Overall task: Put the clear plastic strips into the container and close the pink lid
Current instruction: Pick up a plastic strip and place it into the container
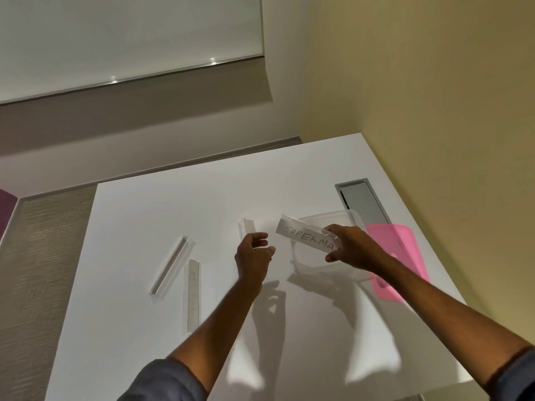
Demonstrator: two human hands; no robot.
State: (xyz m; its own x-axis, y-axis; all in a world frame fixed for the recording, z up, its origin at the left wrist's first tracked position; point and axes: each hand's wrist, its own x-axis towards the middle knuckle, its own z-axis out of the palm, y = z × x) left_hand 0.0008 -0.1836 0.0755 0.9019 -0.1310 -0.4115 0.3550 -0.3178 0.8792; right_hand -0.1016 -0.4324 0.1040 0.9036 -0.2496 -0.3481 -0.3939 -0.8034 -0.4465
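My right hand (351,247) grips a clear plastic strip (304,235) with handwritten letters on a white insert, held tilted above the clear container (351,217). The pink lid (396,241) lies flat on the table to the right of the container, partly hidden by my right forearm. My left hand (253,256) hovers just left of the strip with its fingers curled and apart, holding nothing. Three more clear strips lie on the white table (144,221): one (246,227) behind my left hand, a long one (172,264) farther left, and another (192,293) beside it.
A metal cable hatch (363,202) is set into the table behind the container. The table's right edge runs close along a yellow wall. Beyond the far edge are a grey floor and a white wall panel.
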